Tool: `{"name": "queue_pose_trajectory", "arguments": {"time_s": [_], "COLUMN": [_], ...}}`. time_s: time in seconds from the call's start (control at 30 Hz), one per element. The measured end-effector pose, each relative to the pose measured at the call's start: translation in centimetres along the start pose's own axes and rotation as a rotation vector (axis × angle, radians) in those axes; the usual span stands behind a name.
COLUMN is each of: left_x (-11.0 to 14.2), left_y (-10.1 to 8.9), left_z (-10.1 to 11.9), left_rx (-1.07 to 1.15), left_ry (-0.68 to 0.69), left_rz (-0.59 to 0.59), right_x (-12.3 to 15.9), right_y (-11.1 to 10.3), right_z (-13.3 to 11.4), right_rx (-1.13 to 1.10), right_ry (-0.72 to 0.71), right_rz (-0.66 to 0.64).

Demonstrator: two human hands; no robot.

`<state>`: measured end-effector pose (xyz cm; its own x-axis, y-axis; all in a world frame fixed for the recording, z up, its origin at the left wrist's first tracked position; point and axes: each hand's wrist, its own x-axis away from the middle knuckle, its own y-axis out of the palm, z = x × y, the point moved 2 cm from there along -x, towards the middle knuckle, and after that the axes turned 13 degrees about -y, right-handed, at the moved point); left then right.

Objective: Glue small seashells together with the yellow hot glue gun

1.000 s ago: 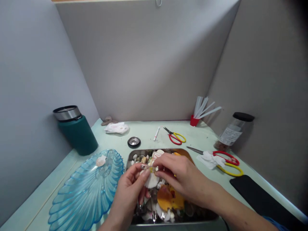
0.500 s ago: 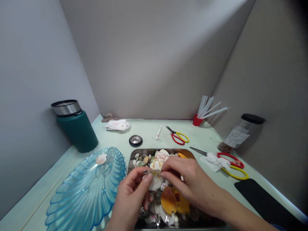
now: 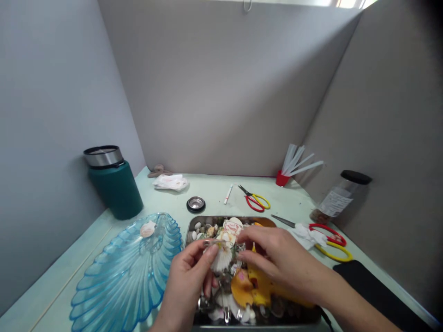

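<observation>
Over a metal tray (image 3: 189, 226) of shells, my left hand (image 3: 187, 276) pinches a white ribbed seashell (image 3: 223, 259) between thumb and forefinger. A small shiny piece, perhaps a metal clip, shows at the shell's upper edge by my fingertips. My right hand (image 3: 282, 253) is just right of the shell, thumb and fingers apart, with nothing visible between them. Beneath that hand lies a yellow glue gun (image 3: 265, 286), partly covered by the wrist. An orange shell (image 3: 241, 288) rests beside it, among small shells and metal clips.
A blue shell-shaped glass dish (image 3: 121, 276) holding one shell (image 3: 147, 229) stands left, before a green bottle (image 3: 114, 189). Small scissors (image 3: 255, 200), larger scissors (image 3: 334, 244), white tissue (image 3: 308, 236), a red cup (image 3: 283, 179) of glue sticks and a jar (image 3: 337, 200) lie beyond and right.
My right fingers have come away from the shell and spread slightly. The shell stays in my left hand. The head view has tilted up a little.
</observation>
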<state>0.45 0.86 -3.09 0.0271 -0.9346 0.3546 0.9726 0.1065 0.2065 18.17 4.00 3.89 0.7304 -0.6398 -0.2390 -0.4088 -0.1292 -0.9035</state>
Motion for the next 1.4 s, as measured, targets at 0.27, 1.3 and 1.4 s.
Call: {"name": "queue_pose_trajectory", "arguments": {"time_s": [0.27,1.3,1.4], "left_x": [0.2,-0.5,-0.4], "left_y": [0.1,-0.7,-0.6], "left_z": [0.1,0.5,0.6], "left_rx": [0.095,-0.015,-0.037], "left_ry": [-0.012,0.108,0.105], "left_rz": [-0.057,0.11,0.128], "right_x": [6.4,2.5,2.5], "right_y": [1.4,2.2,2.5], "right_z": [0.7,0.9,0.8], "right_rx": [0.238,-0.6,-0.588], "right_ry": [0.193,0.056,0.063], "right_rz": [-0.204,0.247,0.235]}}
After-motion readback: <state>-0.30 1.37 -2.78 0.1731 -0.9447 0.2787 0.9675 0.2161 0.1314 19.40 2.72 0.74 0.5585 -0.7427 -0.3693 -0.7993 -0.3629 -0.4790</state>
